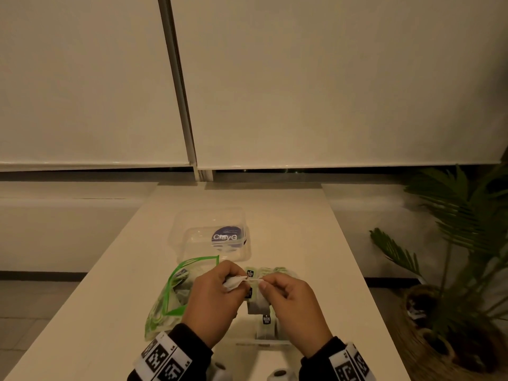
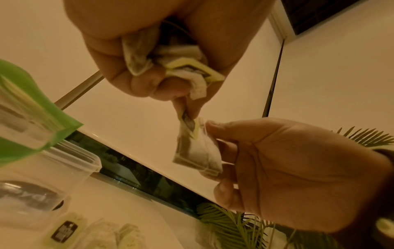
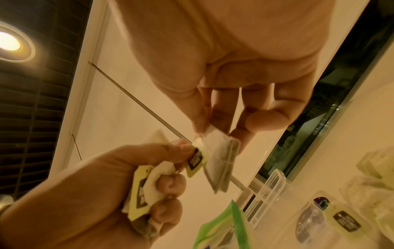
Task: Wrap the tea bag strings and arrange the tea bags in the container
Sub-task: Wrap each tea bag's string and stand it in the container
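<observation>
We hold our left hand (image 1: 213, 301) and right hand (image 1: 295, 309) together over a white table (image 1: 316, 243), at 6 o'clock in the head view. Our left fist is curled round a crumpled tea bag (image 2: 138, 53) with its yellow-green tag (image 3: 139, 190), while its thumb and forefinger pinch a second tag (image 3: 195, 161). Our right thumb and fingers pinch the top of a hanging tea bag (image 3: 221, 161), which touches that second tag. From the left wrist, the hanging bag (image 2: 197, 148) sits just at 9 o'clock of our right palm.

A clear container (image 1: 211, 235), lid off and bearing a dark round label, stands at 12 o'clock of our hands. A green-edged zip pouch (image 1: 176, 292) lies at 9 o'clock, just beside our left hand, with more bags inside. Loose tea bags (image 1: 264, 320) lie on the table under and between our hands, and a row of them (image 1: 272, 270) sits between our hands and the container. A potted palm (image 1: 461, 243) stands on the floor at 3 o'clock, well apart from the table. Pale roller blinds (image 1: 302, 78) fill the background.
</observation>
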The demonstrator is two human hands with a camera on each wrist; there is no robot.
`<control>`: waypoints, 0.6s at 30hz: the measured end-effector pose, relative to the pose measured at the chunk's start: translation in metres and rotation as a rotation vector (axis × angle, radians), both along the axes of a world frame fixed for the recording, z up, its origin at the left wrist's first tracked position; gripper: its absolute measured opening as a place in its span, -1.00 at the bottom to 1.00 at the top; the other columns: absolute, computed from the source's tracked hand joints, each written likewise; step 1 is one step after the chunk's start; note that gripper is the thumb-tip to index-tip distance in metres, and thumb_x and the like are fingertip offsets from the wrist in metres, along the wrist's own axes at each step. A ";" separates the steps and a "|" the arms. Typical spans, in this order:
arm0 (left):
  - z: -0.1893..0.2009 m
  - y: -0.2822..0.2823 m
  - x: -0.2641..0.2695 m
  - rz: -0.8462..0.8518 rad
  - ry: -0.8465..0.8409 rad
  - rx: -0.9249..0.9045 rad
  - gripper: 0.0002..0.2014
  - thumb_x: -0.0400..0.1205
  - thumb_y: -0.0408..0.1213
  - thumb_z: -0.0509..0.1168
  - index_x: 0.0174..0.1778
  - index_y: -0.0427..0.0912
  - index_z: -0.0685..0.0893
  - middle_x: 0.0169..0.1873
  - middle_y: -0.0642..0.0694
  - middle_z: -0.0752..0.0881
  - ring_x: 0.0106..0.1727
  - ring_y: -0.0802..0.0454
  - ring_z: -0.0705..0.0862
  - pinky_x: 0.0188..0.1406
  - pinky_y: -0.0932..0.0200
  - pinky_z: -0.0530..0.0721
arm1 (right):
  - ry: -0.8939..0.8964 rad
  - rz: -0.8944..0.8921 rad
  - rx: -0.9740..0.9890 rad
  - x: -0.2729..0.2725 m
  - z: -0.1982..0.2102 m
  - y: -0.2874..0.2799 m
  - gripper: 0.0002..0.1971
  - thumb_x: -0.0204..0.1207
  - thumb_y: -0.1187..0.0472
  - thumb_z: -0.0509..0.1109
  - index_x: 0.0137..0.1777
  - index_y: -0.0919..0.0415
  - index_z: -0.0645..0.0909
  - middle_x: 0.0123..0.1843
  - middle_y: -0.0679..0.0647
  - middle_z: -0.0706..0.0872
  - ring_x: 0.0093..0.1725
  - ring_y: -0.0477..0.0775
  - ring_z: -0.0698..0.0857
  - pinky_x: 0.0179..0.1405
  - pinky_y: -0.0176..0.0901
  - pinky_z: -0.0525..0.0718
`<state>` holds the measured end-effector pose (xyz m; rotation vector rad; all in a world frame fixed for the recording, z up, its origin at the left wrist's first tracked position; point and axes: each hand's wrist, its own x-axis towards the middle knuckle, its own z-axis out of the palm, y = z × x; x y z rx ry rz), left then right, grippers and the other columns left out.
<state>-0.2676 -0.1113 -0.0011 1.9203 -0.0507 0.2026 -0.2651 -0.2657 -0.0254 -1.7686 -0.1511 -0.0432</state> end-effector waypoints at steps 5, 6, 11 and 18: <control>-0.004 -0.005 0.000 0.014 -0.040 -0.018 -0.76 0.49 -0.51 0.43 -0.35 -0.07 0.64 -0.58 0.05 0.59 -0.65 0.15 0.40 -0.66 0.24 0.40 | -0.012 0.008 -0.015 -0.003 0.001 -0.002 -0.77 0.63 0.21 0.37 -0.24 -0.03 0.73 -0.44 -0.21 0.63 -0.40 -0.24 0.50 -0.30 -0.34 0.47; -0.005 -0.006 -0.001 0.018 -0.043 -0.037 -0.75 0.48 -0.51 0.43 -0.36 -0.06 0.64 -0.58 0.03 0.58 -0.65 0.13 0.40 -0.66 0.23 0.39 | -0.015 0.004 -0.017 -0.003 0.000 -0.002 -0.76 0.64 0.21 0.37 -0.25 -0.05 0.72 -0.43 -0.19 0.64 -0.37 -0.21 0.51 -0.29 -0.32 0.49; -0.009 -0.013 -0.003 0.002 0.052 -0.262 -0.78 0.49 -0.62 0.40 -0.35 -0.22 0.63 -0.63 -0.03 0.49 -0.68 0.08 0.30 -0.70 0.30 0.28 | 0.016 -0.031 -0.052 -0.003 -0.003 -0.005 -0.79 0.65 0.22 0.33 -0.08 0.01 0.79 -0.22 -0.03 0.80 -0.22 0.08 0.72 -0.18 -0.15 0.68; -0.008 -0.010 -0.006 -0.014 0.015 -0.243 -0.78 0.50 -0.57 0.43 -0.35 -0.18 0.66 -0.59 -0.11 0.54 -0.66 0.06 0.33 -0.70 0.28 0.30 | 0.012 -0.009 -0.038 -0.001 -0.002 -0.001 -0.78 0.64 0.27 0.33 0.02 0.02 0.82 -0.07 -0.14 0.84 -0.03 -0.13 0.76 0.07 -0.21 0.70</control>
